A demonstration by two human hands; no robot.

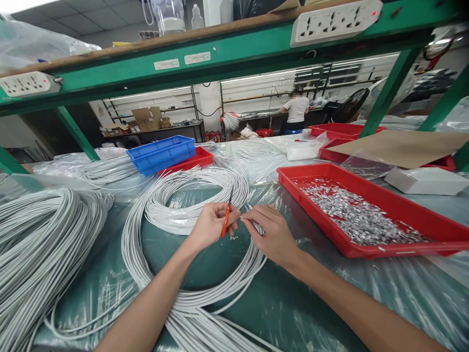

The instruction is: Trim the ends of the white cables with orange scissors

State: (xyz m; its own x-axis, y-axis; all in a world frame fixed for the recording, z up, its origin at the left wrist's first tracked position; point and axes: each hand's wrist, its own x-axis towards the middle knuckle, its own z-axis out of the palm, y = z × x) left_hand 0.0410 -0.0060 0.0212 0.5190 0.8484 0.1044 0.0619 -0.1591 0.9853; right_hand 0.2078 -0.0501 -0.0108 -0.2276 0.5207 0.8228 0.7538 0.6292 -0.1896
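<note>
No text can be read, beam labels (198, 57) included.

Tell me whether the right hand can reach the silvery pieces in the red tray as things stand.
Probably yes: the right hand is close to the red tray, which is open on top; only its side wall stands between hand and silvery pieces.

I observe an orange-handled tool (226, 220), tilted, dark tip uppermost. I see white cables (132, 244), wound in overlapping coils, lying on the desk (293, 308) below.
</note>
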